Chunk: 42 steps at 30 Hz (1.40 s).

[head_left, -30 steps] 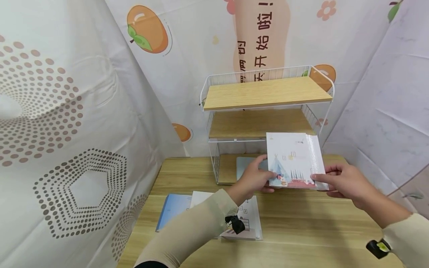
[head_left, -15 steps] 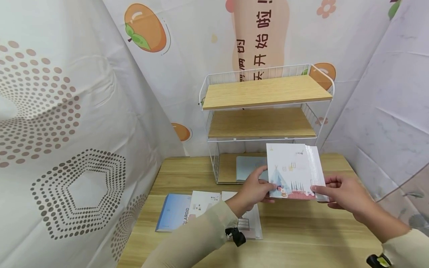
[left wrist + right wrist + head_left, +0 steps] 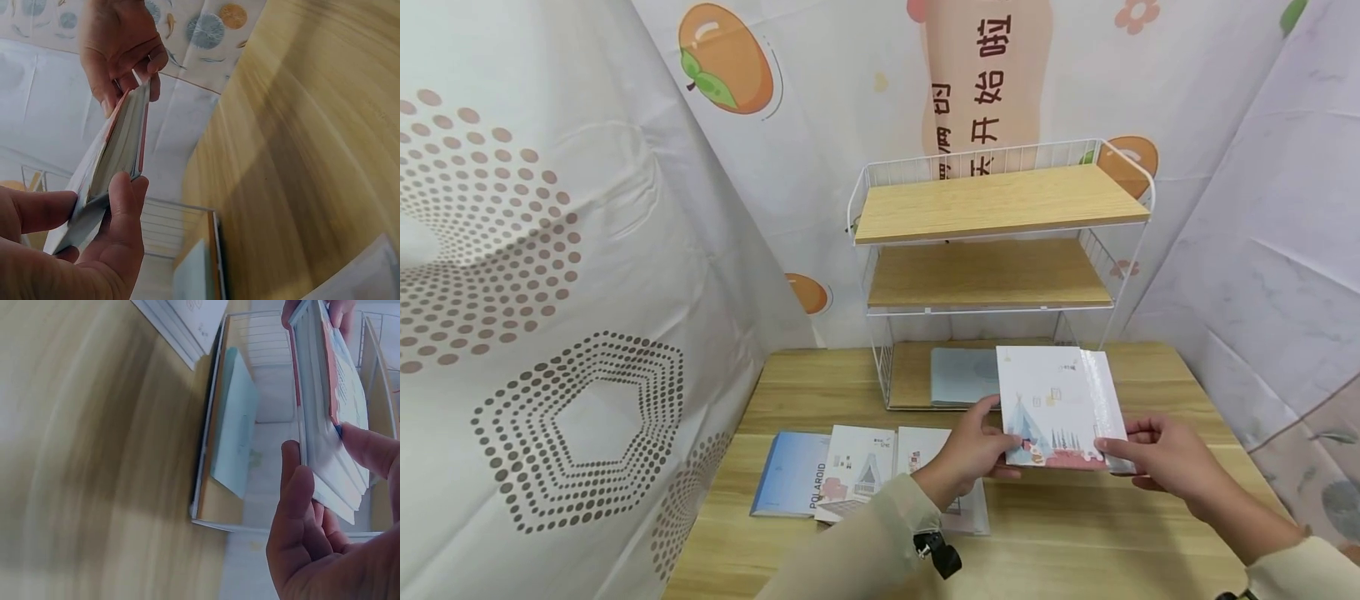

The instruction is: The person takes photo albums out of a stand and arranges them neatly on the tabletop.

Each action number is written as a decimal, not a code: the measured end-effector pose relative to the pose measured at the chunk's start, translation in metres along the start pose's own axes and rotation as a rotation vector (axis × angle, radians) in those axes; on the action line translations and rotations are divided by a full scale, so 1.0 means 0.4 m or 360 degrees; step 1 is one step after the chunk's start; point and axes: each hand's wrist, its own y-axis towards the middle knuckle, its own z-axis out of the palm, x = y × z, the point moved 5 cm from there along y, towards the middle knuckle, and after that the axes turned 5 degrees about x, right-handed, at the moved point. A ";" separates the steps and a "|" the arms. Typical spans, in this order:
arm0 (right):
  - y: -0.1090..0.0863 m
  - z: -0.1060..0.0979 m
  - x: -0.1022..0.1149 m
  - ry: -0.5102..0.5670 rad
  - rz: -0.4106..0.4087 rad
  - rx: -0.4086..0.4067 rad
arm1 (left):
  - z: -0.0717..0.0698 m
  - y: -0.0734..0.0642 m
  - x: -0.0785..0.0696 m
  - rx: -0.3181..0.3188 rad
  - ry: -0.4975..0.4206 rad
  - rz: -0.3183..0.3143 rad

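Note:
Both hands hold a small stack of notebooks [image 3: 1052, 400] in front of the rack's bottom shelf. The top cover is white, with a blue tent and pink patches; another white edge sticks out on the right. My left hand [image 3: 970, 450] pinches the left side, thumb on the cover and fingers underneath. At the lower right corner, my right hand [image 3: 1172, 458] grips the stack the same way. Layered page edges of the notebooks [image 3: 331, 412] show in the right wrist view, tilted above the table. A light blue notebook [image 3: 962, 375] lies on the bottom shelf, partly hidden by the stack.
A white wire rack with three wooden shelves [image 3: 1000, 204] stands at the back of the wooden table [image 3: 1075, 533]. Left of the hands lie a blue POLAROID book [image 3: 790, 475] and white illustrated notebooks [image 3: 857, 467], partly behind the left arm. Printed cloth hangs around the table.
Both hands have lowered the stack from in front of the middle shelf's edge to the bottom shelf's level. The left forearm has shifted right, uncovering more of the table's books.

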 end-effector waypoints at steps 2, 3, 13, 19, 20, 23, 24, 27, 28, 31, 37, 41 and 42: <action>0.002 0.012 -0.016 0.0005 0.0009 0.0015 | -0.002 0.000 0.023 -0.0029 -0.0020 -0.0027; 0.003 0.019 -0.024 0.0008 0.0019 0.0019 | -0.004 0.000 0.035 -0.0038 -0.0032 -0.0041; 0.010 0.056 -0.088 0.0024 0.0140 -0.0009 | -0.008 -0.007 0.099 -0.0027 -0.0076 -0.0056; 0.008 0.081 -0.124 0.0048 0.0179 -0.0009 | -0.011 -0.014 0.132 -0.0057 0.0086 -0.0069; 0.009 0.087 -0.129 0.0054 0.0186 -0.0007 | -0.014 -0.016 0.137 -0.0067 0.0127 -0.0070; 0.013 0.106 -0.143 0.0076 0.0201 -0.0007 | -0.027 -0.021 0.154 -0.0086 0.0247 -0.0053; 0.014 0.110 -0.148 0.0083 0.0210 -0.0010 | -0.029 -0.022 0.159 -0.0081 0.0283 -0.0044; 0.013 0.116 -0.164 0.0070 0.0230 -0.0022 | -0.031 -0.021 0.175 -0.0050 0.0357 -0.0021; 0.016 0.121 -0.168 0.0058 0.0233 -0.0027 | -0.035 -0.023 0.181 -0.0043 0.0376 -0.0017; 0.025 0.135 -0.182 0.0004 0.0231 -0.0036 | -0.041 -0.023 0.199 -0.0047 0.0412 -0.0026; 0.038 0.161 -0.210 -0.0063 0.0199 -0.0066 | -0.051 -0.019 0.230 -0.0063 0.0489 -0.0038; 0.047 0.168 -0.218 -0.0138 0.0171 -0.0078 | -0.055 -0.013 0.244 -0.0071 0.0546 -0.0026; 0.050 0.169 -0.219 -0.0153 0.0172 -0.0079 | -0.057 -0.012 0.246 -0.0078 0.0555 -0.0025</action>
